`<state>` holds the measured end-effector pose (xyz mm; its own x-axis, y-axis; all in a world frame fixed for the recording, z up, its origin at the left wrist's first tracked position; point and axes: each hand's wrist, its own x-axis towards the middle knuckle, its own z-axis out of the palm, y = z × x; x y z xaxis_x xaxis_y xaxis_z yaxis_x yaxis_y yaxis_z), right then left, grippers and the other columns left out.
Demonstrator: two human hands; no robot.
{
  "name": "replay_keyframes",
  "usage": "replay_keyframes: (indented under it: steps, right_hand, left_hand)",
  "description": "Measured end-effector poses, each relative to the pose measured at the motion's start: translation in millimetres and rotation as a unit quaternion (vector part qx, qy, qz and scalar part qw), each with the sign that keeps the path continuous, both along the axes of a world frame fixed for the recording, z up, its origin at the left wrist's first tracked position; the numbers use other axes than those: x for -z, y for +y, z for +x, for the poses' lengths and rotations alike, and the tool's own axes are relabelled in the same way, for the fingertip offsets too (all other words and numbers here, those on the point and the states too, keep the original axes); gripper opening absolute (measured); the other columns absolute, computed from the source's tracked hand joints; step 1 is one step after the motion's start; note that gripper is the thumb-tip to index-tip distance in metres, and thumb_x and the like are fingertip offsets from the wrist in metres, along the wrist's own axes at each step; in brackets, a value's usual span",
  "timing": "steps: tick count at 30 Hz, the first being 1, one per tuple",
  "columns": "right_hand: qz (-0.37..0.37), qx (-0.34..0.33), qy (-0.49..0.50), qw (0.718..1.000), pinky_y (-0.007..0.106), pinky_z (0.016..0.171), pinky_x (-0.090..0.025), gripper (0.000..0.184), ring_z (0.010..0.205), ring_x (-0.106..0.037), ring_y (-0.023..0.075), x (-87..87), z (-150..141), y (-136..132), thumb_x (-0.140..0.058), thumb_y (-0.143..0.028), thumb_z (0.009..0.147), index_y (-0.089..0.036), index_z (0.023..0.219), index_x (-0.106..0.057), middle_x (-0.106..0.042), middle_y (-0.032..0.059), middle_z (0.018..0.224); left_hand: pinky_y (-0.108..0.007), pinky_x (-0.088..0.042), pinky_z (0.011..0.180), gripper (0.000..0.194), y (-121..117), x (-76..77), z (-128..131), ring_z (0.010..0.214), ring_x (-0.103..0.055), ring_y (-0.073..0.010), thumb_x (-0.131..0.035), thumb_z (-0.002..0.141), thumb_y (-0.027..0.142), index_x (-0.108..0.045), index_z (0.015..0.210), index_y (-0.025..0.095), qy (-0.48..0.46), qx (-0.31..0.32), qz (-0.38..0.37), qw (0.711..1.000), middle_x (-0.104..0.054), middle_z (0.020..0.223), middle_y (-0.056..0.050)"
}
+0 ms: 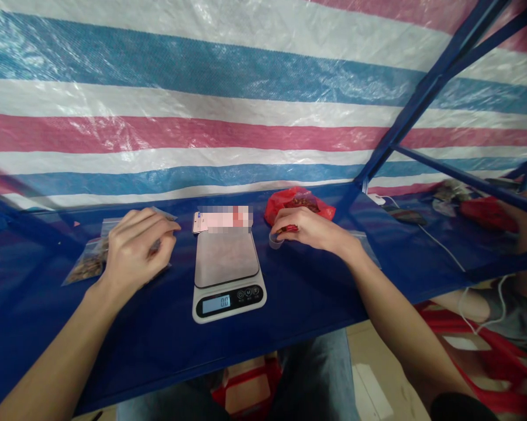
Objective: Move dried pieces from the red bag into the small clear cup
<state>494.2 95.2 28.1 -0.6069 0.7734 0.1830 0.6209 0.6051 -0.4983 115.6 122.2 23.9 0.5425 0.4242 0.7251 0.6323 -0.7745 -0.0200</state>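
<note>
A white kitchen scale (227, 275) with a steel plate stands on the blue shelf (166, 333) between my hands; its display reads zero. My left hand (135, 248) lies curled over clear zip bags (88, 266) that hold brownish pieces, fingers pinching the top bag. To the right of the scale, my right hand (307, 231) is closed on a small clear bag (277, 238), just in front of a red plastic bag (296, 202) filled with dark red pieces.
A striped blue, pink and white tarp (202, 117) hangs behind the shelf. A blue metal frame post (421, 99) rises at right. A small card (199, 222) lies behind the scale. Another person sits at far right near cables and red bags (482, 210).
</note>
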Motion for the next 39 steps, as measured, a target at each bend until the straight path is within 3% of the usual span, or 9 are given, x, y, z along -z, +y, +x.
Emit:
replay_keyframes:
  steps: [5, 12, 15, 16, 20, 24, 28, 31, 39]
  right_hand:
    - [-0.007, 0.001, 0.001, 1.0, 0.03, 0.083, -0.053, 0.006, 0.089, -0.072, 0.0209, 1.0, -1, 1, -0.078, -0.021, 0.093, -0.019, 0.097, -0.082, -0.075, 0.0069, 0.098]
    - [0.023, 0.031, 0.041, 0.998, 0.033, 0.086, -0.054, 0.025, 0.093, -0.072, 0.0224, 6.8, -3, 3, -0.088, -0.023, 0.083, -0.021, 0.107, -0.081, -0.075, 0.0077, 0.105]
    - [0.032, 0.041, 0.058, 0.997, 0.033, 0.083, -0.054, 0.014, 0.09, -0.071, 0.0218, 1.7, 3, 3, -0.082, -0.023, 0.088, -0.02, 0.102, -0.08, -0.076, 0.0075, 0.102]
    - [0.023, 0.05, 0.062, 0.997, 0.032, 0.079, -0.053, 0.006, 0.085, -0.07, 0.0204, -0.1, 7, 2, -0.077, -0.021, 0.091, -0.02, 0.096, -0.08, -0.075, 0.0062, 0.096]
    - [-0.117, 0.118, 0.022, 0.986, 0.025, 0.051, -0.043, 0.016, 0.053, -0.058, 0.013, 3.2, 25, -4, -0.066, -0.015, 0.088, -0.019, 0.075, -0.074, -0.069, 0.0005, 0.069]
    - [-0.17, 0.192, -0.073, 0.964, 0.026, 0.046, -0.036, 0.015, 0.046, -0.056, 0.012, 23.4, 30, -6, -0.07, -0.006, 0.079, -0.019, 0.082, -0.076, -0.071, 0.0013, 0.069]
    - [-0.054, 0.155, -0.131, 0.978, 0.027, 0.058, -0.039, 0.021, 0.062, -0.064, 0.0153, 33.6, 31, -1, -0.073, -0.001, 0.076, -0.021, 0.079, -0.075, -0.074, 0.0016, 0.073]
    - [0.001, 0.133, -0.1, 0.986, 0.028, 0.065, -0.043, 0.017, 0.069, -0.068, 0.0171, 24.8, 27, 0, -0.073, -0.005, 0.082, -0.022, 0.082, -0.076, -0.076, 0.0024, 0.078]
    - [-0.056, 0.073, 0.048, 0.995, 0.028, 0.067, -0.051, 0.017, 0.076, -0.072, 0.0184, -0.3, 4, -5, -0.071, -0.03, 0.094, -0.019, 0.101, -0.082, -0.082, 0.0053, 0.092]
  left_hand:
    - [-0.035, -0.049, 0.076, 0.021, 1, -1.7, -1, 0.079, -0.067, -0.0185, -0.056, 0.094, 0.008, -0.071, 0.083, 0.017, 0.014, 0.013, 0.025, 1.0, -0.076, 0.082, -0.004]
    - [-0.035, -0.049, 0.074, 0.018, 1, -2.4, 2, 0.077, -0.067, -0.0195, -0.057, 0.091, 0.007, -0.07, 0.083, 0.017, 0.005, 0.031, 0.036, 0.999, -0.075, 0.08, -0.004]
    - [-0.036, -0.05, 0.076, 0.019, 1, -1.7, 0, 0.08, -0.068, -0.0203, -0.056, 0.091, 0.008, -0.07, 0.084, 0.018, 0.012, 0.03, 0.031, 0.999, -0.076, 0.081, -0.004]
    - [-0.036, -0.049, 0.076, 0.019, 2, -1.1, -2, 0.08, -0.068, -0.0201, -0.056, 0.091, 0.008, -0.07, 0.085, 0.018, 0.014, 0.03, 0.031, 0.999, -0.076, 0.082, -0.004]
    - [-0.036, -0.049, 0.076, 0.017, 7, 2.0, -10, 0.08, -0.066, -0.0197, -0.057, 0.09, 0.006, -0.069, 0.088, 0.019, 0.025, 0.028, 0.057, 0.998, -0.075, 0.082, -0.003]
    - [-0.036, -0.049, 0.077, 0.016, 13, 4.6, -15, 0.08, -0.065, -0.02, -0.059, 0.089, 0.006, -0.068, 0.088, 0.019, 0.04, 0.033, 0.076, 0.996, -0.074, 0.08, -0.003]
    - [-0.035, -0.049, 0.077, 0.018, 16, 7.0, -16, 0.08, -0.066, -0.0186, -0.056, 0.092, 0.01, -0.069, 0.084, 0.02, 0.04, 0.014, 0.07, 0.997, -0.076, 0.081, -0.003]
    - [-0.036, -0.05, 0.078, 0.016, 18, 9.1, -17, 0.081, -0.066, -0.0187, -0.057, 0.091, 0.01, -0.069, 0.085, 0.019, 0.037, 0.02, 0.077, 0.996, -0.077, 0.085, -0.003]
    - [-0.036, -0.049, 0.075, 0.018, 20, 10.4, -13, 0.077, -0.068, -0.0195, -0.056, 0.092, 0.01, -0.069, 0.083, 0.02, 0.027, 0.04, 0.053, 0.997, -0.076, 0.079, -0.003]
